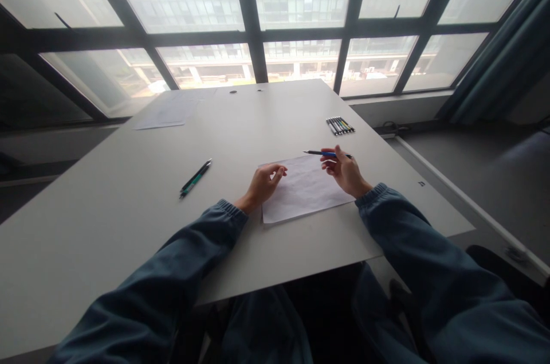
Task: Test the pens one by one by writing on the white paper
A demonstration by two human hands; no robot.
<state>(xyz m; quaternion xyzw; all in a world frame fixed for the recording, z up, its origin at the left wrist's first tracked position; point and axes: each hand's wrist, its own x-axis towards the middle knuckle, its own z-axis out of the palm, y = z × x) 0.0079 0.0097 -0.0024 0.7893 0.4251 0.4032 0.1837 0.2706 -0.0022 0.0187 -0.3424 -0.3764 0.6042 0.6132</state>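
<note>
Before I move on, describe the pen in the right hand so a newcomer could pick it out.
On the white table, find the paper. By its far right corner, the right hand holds a blue and black pen, tip pointing left. Other pens lie on the table; only this one is held.

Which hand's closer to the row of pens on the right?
Right. The right hand, holding a blue pen, is just on the near side of the row of pens; the left hand is farther, to the left, at the left edge of the white paper.

Head-worn view, forward-down over table (116,226)
</note>
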